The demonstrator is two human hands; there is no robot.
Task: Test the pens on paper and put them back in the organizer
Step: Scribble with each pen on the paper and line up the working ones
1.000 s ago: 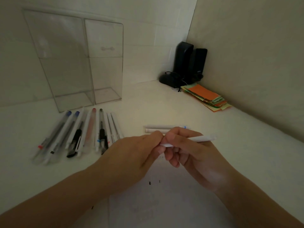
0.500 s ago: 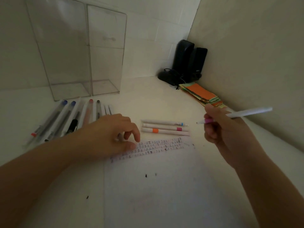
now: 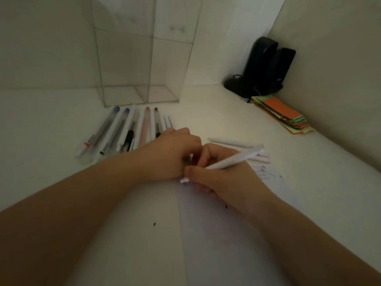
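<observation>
My right hand (image 3: 226,178) grips a white pen (image 3: 233,161) in a writing hold, its tip down on the white paper (image 3: 226,244) near the sheet's upper left. My left hand (image 3: 171,153) rests with curled fingers on the table at the paper's top edge, right beside the pen tip; whether it holds anything is hidden. Rows of small marks (image 3: 262,172) show on the paper to the right of my hand. Three white pens (image 3: 233,142) lie behind my right hand. A row of several pens (image 3: 127,131) lies at the left, before the clear acrylic organizer (image 3: 144,58).
Black speakers with a cable (image 3: 261,69) stand in the back right corner. A stack of coloured paper slips (image 3: 284,114) lies along the right wall. Small dark specks (image 3: 154,224) dot the white table near me.
My right hand has come down from mid-air at the right and set the pen tip on the paper. My left hand has shifted right, next to the tip.
</observation>
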